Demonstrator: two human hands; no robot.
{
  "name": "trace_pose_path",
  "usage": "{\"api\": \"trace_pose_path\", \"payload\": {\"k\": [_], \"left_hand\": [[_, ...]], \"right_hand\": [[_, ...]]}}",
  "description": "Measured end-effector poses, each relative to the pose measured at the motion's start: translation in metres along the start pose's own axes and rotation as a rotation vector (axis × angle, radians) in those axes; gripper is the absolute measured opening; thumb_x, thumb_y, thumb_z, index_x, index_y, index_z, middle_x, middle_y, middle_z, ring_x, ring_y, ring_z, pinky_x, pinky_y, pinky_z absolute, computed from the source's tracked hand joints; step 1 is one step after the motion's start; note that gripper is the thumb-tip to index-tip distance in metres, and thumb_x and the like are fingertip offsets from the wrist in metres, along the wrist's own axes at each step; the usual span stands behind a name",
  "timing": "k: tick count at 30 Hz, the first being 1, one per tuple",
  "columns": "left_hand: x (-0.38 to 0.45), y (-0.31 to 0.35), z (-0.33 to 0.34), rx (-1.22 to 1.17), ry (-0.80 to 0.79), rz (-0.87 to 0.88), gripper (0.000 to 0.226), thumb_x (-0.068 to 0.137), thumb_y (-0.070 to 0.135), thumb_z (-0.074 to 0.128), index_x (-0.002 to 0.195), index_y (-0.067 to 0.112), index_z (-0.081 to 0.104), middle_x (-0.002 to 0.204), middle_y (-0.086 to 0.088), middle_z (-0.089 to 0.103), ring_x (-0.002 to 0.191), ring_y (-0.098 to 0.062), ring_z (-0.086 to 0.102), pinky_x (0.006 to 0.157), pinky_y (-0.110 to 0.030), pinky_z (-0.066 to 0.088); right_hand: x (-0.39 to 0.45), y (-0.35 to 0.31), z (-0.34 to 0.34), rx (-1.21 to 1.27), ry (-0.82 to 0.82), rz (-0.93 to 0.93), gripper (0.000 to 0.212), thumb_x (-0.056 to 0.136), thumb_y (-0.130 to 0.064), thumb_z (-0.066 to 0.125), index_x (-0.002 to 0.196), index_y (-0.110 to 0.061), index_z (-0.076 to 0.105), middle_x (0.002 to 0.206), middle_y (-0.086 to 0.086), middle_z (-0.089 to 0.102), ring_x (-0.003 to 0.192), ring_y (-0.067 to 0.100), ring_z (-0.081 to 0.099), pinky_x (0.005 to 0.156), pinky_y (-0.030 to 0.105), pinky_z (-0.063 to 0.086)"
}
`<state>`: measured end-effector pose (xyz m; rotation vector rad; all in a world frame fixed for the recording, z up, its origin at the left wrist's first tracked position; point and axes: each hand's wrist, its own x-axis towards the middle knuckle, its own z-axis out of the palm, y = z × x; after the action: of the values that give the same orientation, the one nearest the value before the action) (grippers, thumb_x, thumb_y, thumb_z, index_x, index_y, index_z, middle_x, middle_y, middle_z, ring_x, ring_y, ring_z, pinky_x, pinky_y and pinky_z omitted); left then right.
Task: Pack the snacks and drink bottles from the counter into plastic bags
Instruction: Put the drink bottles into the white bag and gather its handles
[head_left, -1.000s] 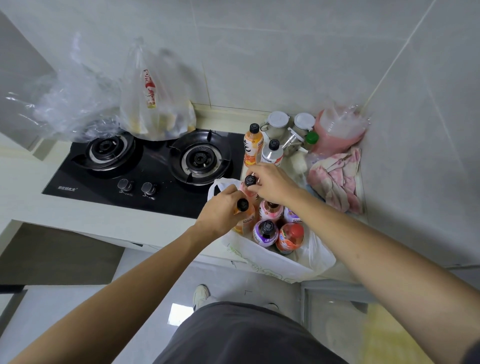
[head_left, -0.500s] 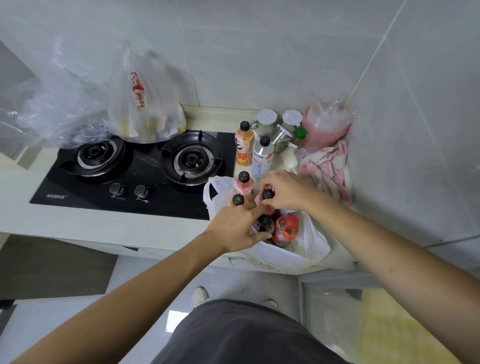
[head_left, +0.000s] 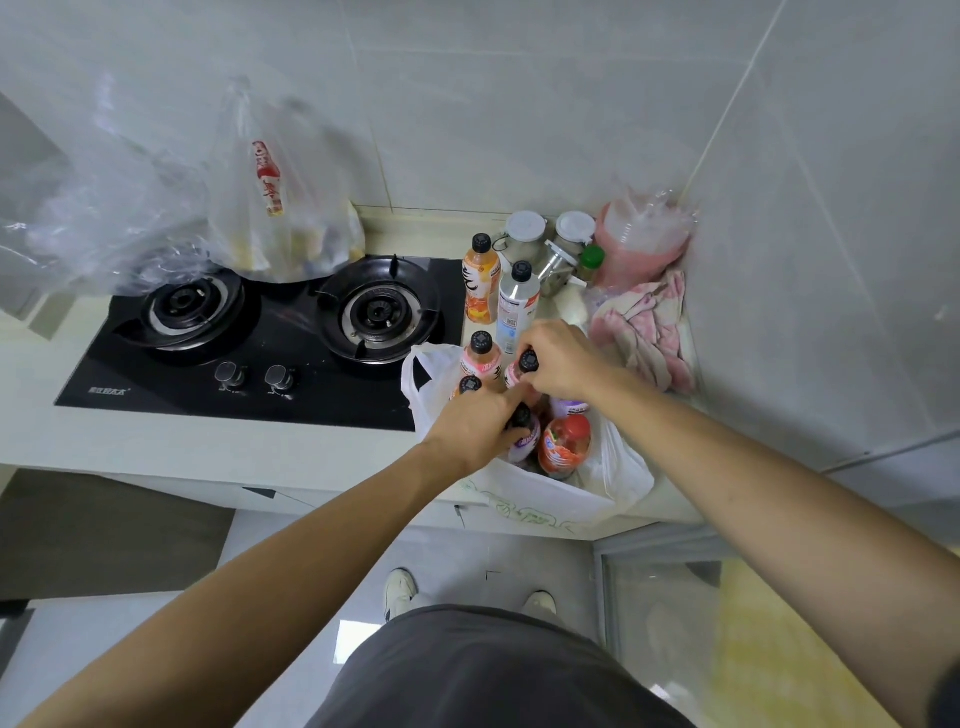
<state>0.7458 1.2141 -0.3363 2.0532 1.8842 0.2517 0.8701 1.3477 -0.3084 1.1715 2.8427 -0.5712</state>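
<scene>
Since a second ago, both hands have shifted among the bottles in the white plastic bag (head_left: 524, 499), which stands open at the front edge of the counter (head_left: 156, 447), just right of the black gas hob (head_left: 291, 338); the left hand (head_left: 475, 426) now lies over a purple-labelled bottle (head_left: 524, 441), fingers curled around its neck; the right hand (head_left: 563, 364) pinches the black cap of a pink bottle (head_left: 522, 370) standing upright in the bag. Also in the bag: another pink bottle (head_left: 480, 358), an orange bottle with a black cap (head_left: 469, 385), and a red-capped bottle (head_left: 565, 446) leaning near the front. Behind the bag on the counter stand an orange drink bottle (head_left: 480, 280) and a clear bottle (head_left: 517, 304), side by side, not yet packed; two lidded jars (head_left: 524, 236) sit at the back edge, with a pink cloth (head_left: 649, 327) in the right corner. At the back of the hob, a clear plastic bag (head_left: 280, 208) holds packets too blurred to tell apart.
</scene>
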Motion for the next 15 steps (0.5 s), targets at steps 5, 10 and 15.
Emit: {"api": "trace_pose_path", "payload": {"k": [5,10,15], "left_hand": [[0.015,-0.004,-0.007,0.013,0.032,-0.032,0.035,0.094,0.029,0.066,0.126,0.019,0.054,0.107,-0.008,0.068,0.090,-0.033,0.066,0.064,-0.037,0.046],[0.027,0.001,-0.013,0.030,0.034,-0.070,0.035,0.095,0.026,0.064,0.126,0.014,0.055,0.110,-0.011,0.066,0.092,-0.034,0.065,0.062,-0.036,0.039],[0.029,0.000,-0.017,0.043,0.029,-0.105,0.036,0.094,0.028,0.063,0.127,0.015,0.056,0.105,-0.012,0.065,0.090,-0.035,0.065,0.060,-0.036,0.039]], "right_hand": [[0.009,0.006,-0.013,0.007,0.005,0.043,0.031,0.081,-0.012,0.083,0.111,-0.017,0.075,0.120,0.006,0.066,0.107,0.027,0.064,0.084,0.036,0.054],[0.010,0.012,-0.016,0.017,-0.018,0.033,0.030,0.081,-0.011,0.083,0.110,-0.018,0.077,0.119,0.005,0.066,0.106,0.027,0.064,0.080,0.031,0.050],[0.013,0.016,-0.020,0.059,-0.020,0.023,0.031,0.081,-0.014,0.083,0.110,-0.019,0.075,0.116,0.003,0.067,0.104,0.024,0.064,0.085,0.036,0.054]]}}
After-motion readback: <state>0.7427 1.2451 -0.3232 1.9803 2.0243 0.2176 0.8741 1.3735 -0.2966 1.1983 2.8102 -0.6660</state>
